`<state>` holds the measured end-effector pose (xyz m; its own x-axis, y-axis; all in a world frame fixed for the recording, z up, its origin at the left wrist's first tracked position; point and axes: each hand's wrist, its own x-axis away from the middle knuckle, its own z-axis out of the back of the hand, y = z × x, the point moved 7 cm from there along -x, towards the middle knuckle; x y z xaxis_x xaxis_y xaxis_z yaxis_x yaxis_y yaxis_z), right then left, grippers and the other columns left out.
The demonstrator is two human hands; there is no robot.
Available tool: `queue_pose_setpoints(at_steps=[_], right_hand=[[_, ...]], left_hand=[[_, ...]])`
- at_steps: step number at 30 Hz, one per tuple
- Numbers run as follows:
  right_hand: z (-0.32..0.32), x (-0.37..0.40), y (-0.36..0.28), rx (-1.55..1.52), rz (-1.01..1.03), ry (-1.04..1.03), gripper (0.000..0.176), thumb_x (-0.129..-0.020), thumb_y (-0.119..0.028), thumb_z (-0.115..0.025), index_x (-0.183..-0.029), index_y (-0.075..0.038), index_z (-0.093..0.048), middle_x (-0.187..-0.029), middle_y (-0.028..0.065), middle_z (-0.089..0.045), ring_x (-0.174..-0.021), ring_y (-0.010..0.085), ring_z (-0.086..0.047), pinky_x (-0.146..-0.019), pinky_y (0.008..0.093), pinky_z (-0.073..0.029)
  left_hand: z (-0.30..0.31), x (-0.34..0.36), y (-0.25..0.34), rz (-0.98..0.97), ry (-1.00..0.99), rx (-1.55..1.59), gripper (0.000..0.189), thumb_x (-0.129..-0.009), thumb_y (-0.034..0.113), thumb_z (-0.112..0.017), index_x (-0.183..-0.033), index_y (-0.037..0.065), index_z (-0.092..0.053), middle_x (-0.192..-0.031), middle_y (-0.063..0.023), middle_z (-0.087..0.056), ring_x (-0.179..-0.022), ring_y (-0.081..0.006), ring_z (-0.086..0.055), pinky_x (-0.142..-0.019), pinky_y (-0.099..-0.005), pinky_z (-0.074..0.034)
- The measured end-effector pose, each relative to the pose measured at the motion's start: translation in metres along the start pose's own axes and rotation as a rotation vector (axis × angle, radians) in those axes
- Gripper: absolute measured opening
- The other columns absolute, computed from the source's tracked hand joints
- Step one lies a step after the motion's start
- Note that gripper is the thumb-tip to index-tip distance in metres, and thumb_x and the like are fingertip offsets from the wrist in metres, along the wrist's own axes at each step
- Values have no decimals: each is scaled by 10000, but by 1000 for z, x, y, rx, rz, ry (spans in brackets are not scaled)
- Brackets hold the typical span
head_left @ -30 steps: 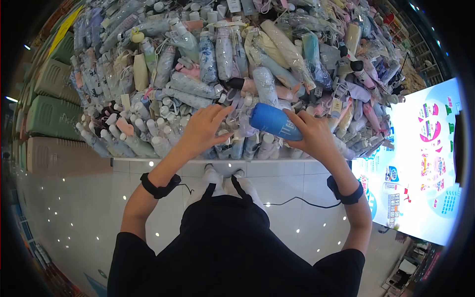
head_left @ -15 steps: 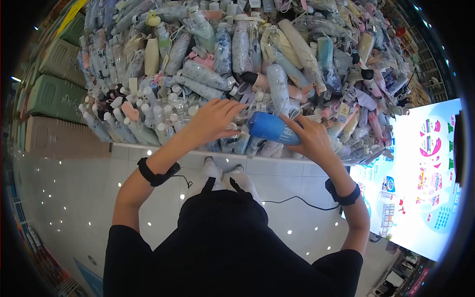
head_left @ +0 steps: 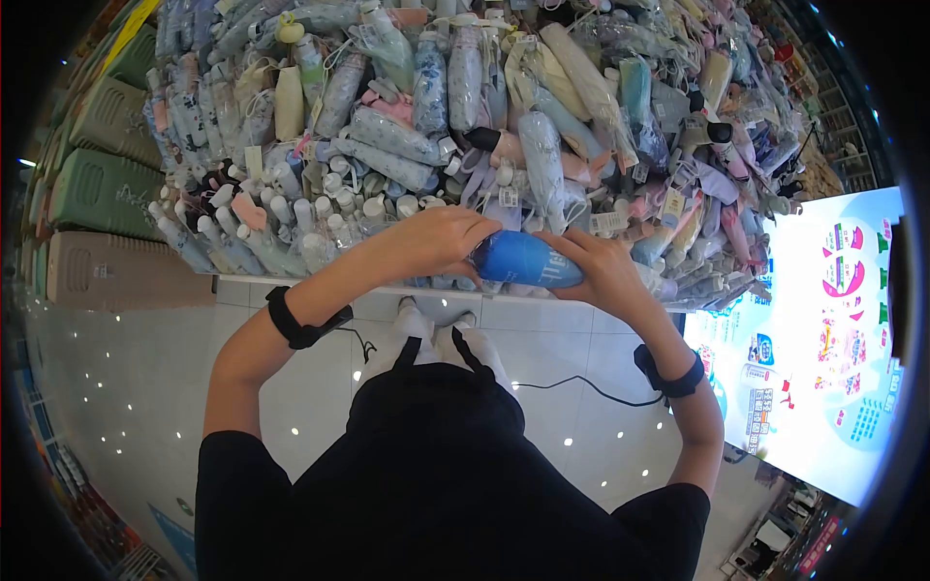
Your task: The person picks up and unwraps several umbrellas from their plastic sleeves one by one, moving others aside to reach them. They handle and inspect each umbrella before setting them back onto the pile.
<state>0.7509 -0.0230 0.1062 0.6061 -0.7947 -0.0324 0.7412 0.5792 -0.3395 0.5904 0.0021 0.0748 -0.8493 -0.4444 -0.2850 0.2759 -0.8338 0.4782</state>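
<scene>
- Blue cylinder [head_left: 526, 259] with white lettering lies crosswise between the two hands, above the near edge of the display table, around the middle of that edge.
- Right hand [head_left: 603, 271] is clamped on the cylinder's right end, fingers over the upper side and thumb along the lower; the palm covers that end, and part of the lettering is hard to read.
- Left hand [head_left: 450, 242] reaches the other end with its fingers together. The hand partly hides that darker end, so whether the fingers grip or only touch cannot be told.
- Just beyond the hands, a long patterned pouch [head_left: 544, 165] in clear plastic points towards the cylinder; a white tag [head_left: 608, 223] sits beside its lower end.
- Clear sleeves hold many pale, slim pieces in the heap [head_left: 387, 136], overlapping so that many show only in part. The heap's far side is cut off.
- Ribbed boxes, green [head_left: 107, 192] and tan [head_left: 126, 271], stand past the table's left side; their contents are hidden.
- The display table's near edge [head_left: 407, 290] is pale, with tiled floor [head_left: 552, 339] showing between it and the person's body.
- Bright panel [head_left: 823, 339] stands by the near right corner, its print partly washed out.
</scene>
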Motion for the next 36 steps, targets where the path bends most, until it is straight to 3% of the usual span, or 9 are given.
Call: queue_pose_setpoints(at_steps=[6,11,15,18,23,29,32,36], right_hand=[[-5,2,2,-20,-22,12,623,-587,-208,-719,-1178,-174,-526,-801,66,-545,-678,264,-591,-568,361,-469],[-3,2,3,24,-22,51,612,-590,-210,-726,-1170,-171,-533,-800,68,-542,-671,264,-591,-561,361,-466],[-3,7,8,-119,-102,18,603,-606,-223,-725,-1174,-153,-536,-817,87,-566,-706,276,-602,-597,363,-475],[-8,12,17,-297,-198,62,598,-620,-239,-727,-1174,-116,-536,-867,117,-606,-754,298,-613,-654,362,-482],[-23,15,26,-599,-350,-31,591,-646,-270,-730,-1163,-62,-532,-910,171,-634,-799,304,-629,-726,343,-476],[-28,16,23,-683,-350,-33,602,-648,-286,-730,-1151,-24,-530,-876,173,-639,-783,274,-640,-736,331,-474],[-29,16,23,-626,-360,-73,580,-662,-239,-736,-1144,5,-524,-903,121,-628,-803,155,-589,-773,290,-453],[-34,14,25,-643,-350,-72,575,-659,-243,-737,-1139,-3,-529,-887,121,-629,-780,159,-592,-764,290,-456]], left_hand=[[-4,-1,-2,98,11,197,687,-630,351,-751,-1160,16,-469,-1047,-166,-577,-947,-337,-572,-813,-385,-468],[-11,-5,-5,139,-1,174,694,-615,357,-754,-1156,24,-475,-1047,-149,-575,-951,-328,-570,-827,-379,-459],[10,-9,10,-1,117,-56,712,-589,356,-748,-1166,41,-478,-1071,-117,-562,-988,-292,-546,-880,-377,-426],[28,-10,13,79,267,-193,753,-561,350,-745,-1188,40,-466,-1104,-116,-540,-1018,-272,-519,-912,-376,-402],[22,-12,20,7,195,-176,807,-560,295,-753,-1242,13,-427,-1139,-142,-518,-1022,-287,-515,-909,-381,-408],[16,-6,14,65,231,-44,786,-596,217,-752,-1268,4,-405,-1163,-156,-511,-1018,-312,-526,-879,-377,-438],[14,-5,14,52,222,-31,768,-605,194,-750,-1265,4,-408,-1154,-160,-517,-1019,-316,-525,-878,-380,-439],[13,-6,13,36,258,-54,750,-612,162,-747,-1263,4,-410,-1133,-163,-529,-1024,-321,-521,-884,-392,-435]])
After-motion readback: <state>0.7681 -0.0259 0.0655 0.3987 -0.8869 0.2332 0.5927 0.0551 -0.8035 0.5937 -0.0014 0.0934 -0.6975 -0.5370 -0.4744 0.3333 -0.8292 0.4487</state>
